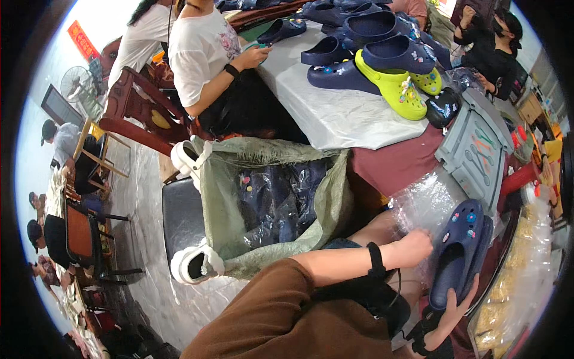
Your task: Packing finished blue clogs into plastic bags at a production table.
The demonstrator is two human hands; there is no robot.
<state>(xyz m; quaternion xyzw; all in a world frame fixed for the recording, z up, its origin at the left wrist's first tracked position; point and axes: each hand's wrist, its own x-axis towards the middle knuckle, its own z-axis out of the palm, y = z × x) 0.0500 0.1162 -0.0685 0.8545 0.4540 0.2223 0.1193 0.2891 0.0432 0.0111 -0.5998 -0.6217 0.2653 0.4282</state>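
Note:
My right hand (pixel 452 315) grips a pair of navy clogs (pixel 459 251) by the heel end, fingers spread along the underside and edge. The clogs are stacked side against side, toes pointing away, with small coloured charms on the upper one. My left hand (pixel 414 247) is closed in a fist just left of the clogs, at the near edge of a clear plastic bag (pixel 427 200). The fingertips are turned out of sight, but the bag's film bunches at them. Both wrists carry black bands.
Left of my arm, an open woven sack (pixel 269 248) holds bagged navy clogs (pixel 266 197); white clogs (pixel 197 264) sit at its corners. A grey plastic panel (pixel 475 152) lies beyond the bag. Navy and lime-green clogs (pixel 391 90) pile on the covered table (pixel 347 128). People sit around it.

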